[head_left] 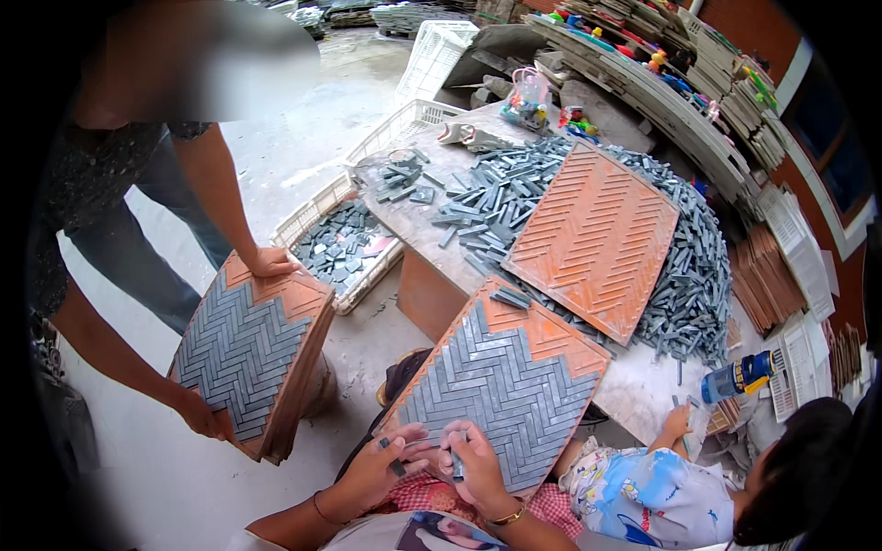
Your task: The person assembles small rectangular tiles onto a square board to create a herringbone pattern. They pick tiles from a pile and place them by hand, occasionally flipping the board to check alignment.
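In my lap leans an orange tile mould tray, mostly filled with grey stone strips in a herringbone pattern. Its top corner and upper right side show bare orange ridges, with a few loose strips lying on them. Over the tray's near edge, my left hand is closed on a dark stone strip. Close beside it, my right hand pinches another grey strip, held upright between thumb and fingers.
A table bears a heap of loose strips and an unfilled orange mould tray. At left, a person's hands hold a stack of trays. A white crate contains stone pieces. Another person sits at right near a blue bottle.
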